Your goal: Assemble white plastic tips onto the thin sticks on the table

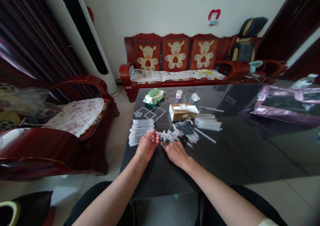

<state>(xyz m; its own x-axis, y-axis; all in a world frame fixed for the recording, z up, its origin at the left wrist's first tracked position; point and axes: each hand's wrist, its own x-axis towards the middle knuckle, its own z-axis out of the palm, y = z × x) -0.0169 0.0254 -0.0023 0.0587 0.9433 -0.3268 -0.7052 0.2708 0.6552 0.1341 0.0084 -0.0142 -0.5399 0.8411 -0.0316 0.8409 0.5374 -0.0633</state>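
Observation:
Between the thumb and fingers of my left hand (148, 145) is a slim whitish pen-like tube (161, 133), pointing right. My right hand (176, 152) rests palm down at the near edge of a pile of small whitish plastic pieces (172, 135). Its fingers are curled, and anything in them is hidden. Left of my left hand lies a row of whitish pen-like tubes (140, 130). Beyond my right hand are dark thin pen refills (187, 130) and small black pieces (184, 140). More translucent tubes (207, 122) lie in a bundle to the right.
A tissue box (183, 112) stands behind the refills. Farther back are a green wipes pack (154, 96), a small white-and-pink tub (179, 93) and a crumpled tissue (195, 97). A purple-edged clear bag (287, 105) lies on the dark table's (230, 152) right side.

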